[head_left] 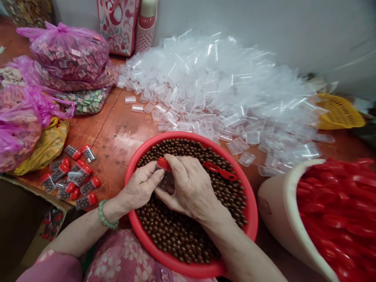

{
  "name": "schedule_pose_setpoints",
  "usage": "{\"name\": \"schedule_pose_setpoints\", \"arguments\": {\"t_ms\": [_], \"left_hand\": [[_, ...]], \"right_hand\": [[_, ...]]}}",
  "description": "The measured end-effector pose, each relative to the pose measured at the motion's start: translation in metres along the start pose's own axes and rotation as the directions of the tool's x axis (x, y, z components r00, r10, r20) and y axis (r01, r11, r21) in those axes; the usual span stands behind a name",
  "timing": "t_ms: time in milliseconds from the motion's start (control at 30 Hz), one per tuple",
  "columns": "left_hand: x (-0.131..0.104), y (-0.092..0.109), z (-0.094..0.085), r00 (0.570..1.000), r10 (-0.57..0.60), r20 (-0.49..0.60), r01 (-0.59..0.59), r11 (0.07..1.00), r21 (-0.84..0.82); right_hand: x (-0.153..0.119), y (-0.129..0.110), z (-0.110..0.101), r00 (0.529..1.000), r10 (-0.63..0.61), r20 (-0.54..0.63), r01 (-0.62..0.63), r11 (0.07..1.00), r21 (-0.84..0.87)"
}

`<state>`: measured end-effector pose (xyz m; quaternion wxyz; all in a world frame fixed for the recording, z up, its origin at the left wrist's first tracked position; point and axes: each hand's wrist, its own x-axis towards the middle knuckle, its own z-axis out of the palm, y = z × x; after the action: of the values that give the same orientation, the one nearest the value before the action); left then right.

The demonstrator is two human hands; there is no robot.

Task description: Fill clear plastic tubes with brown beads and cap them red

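Over a red basin [253, 219] of small brown balls, both hands hold one clear container with a red cap [162, 162]. My left hand [141, 186], with a green bead bracelet at its wrist, pinches the container's left side. My right hand [190, 186] wraps round its other side, a finger at the cap. The fingers partly hide the container. A small red plastic scoop [220, 171] lies on the balls, right of my right hand. Several filled, red-capped containers [79, 173] lie in a group on the wooden table [117, 129], left of the basin.
Behind the basin spreads a large heap of clear empty containers [217, 82]. A white bucket [273, 199] of red caps stands at right, a yellow basket [340, 111] behind it. Pink bags [70, 58] fill the back left. An open cardboard box [23, 219] sits below the table's left edge.
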<state>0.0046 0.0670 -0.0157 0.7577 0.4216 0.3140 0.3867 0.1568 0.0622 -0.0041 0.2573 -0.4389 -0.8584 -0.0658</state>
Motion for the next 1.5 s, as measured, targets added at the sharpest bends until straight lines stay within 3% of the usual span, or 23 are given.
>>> {"name": "schedule_pose_setpoints", "arguments": {"t_ms": [200, 367, 800, 867, 1000, 1067, 1133, 1200, 1267, 1333, 1400, 1500], "left_hand": [[-0.002, -0.001, -0.001, 1.000, 0.002, -0.011, -0.002, 0.998, 0.070], [-0.002, -0.002, -0.002, 0.999, -0.024, -0.033, 0.028, 0.993, 0.116], [-0.001, -0.015, 0.002, 0.992, -0.101, -0.070, 0.101, 0.995, -0.001], [-0.007, -0.011, 0.005, 0.994, -0.078, -0.076, 0.080, 0.997, 0.023], [-0.026, 0.004, 0.002, 0.985, 0.108, -0.131, -0.064, 0.951, 0.302], [-0.038, 0.014, -0.009, 0.959, 0.206, -0.193, -0.099, 0.886, 0.453], [-0.052, 0.022, -0.030, 0.893, 0.305, -0.330, -0.034, 0.778, 0.627], [-0.066, 0.027, -0.058, 0.764, 0.441, -0.471, 0.154, 0.584, 0.797], [-0.079, 0.031, -0.089, 0.649, 0.546, -0.529, 0.423, 0.319, 0.848], [-0.090, 0.032, -0.118, 0.605, 0.584, -0.541, 0.622, 0.078, 0.779], [-0.095, 0.033, -0.137, 0.632, 0.623, -0.461, 0.649, -0.101, 0.754], [-0.082, 0.032, -0.138, 0.665, 0.694, -0.277, 0.520, -0.163, 0.839]], "right_hand": [[0.001, 0.005, 0.004, 0.993, -0.082, -0.088, 0.083, 0.997, 0.006], [0.001, 0.003, 0.002, 0.995, -0.085, -0.060, 0.084, 0.996, -0.018], [-0.004, -0.004, 0.003, 0.979, -0.163, -0.124, 0.160, 0.987, -0.030], [-0.004, -0.007, 0.002, 0.982, -0.150, -0.113, 0.147, 0.989, -0.029], [-0.009, -0.014, 0.000, 0.994, -0.108, -0.011, 0.108, 0.993, 0.042], [-0.013, -0.013, -0.001, 0.997, -0.061, 0.044, 0.057, 0.995, 0.082], [-0.017, -0.007, -0.005, 0.998, 0.003, 0.068, -0.008, 0.997, 0.080], [-0.021, 0.005, -0.010, 0.997, 0.058, 0.059, -0.061, 0.997, 0.048], [-0.026, 0.022, -0.016, 0.990, 0.142, 0.020, -0.142, 0.990, 0.021], [-0.031, 0.038, -0.021, 0.964, 0.265, -0.021, -0.265, 0.964, 0.005], [-0.036, 0.050, -0.024, 0.923, 0.384, -0.016, -0.385, 0.923, -0.011], [-0.038, 0.058, -0.023, 0.879, 0.470, 0.085, -0.469, 0.883, -0.030]]}}
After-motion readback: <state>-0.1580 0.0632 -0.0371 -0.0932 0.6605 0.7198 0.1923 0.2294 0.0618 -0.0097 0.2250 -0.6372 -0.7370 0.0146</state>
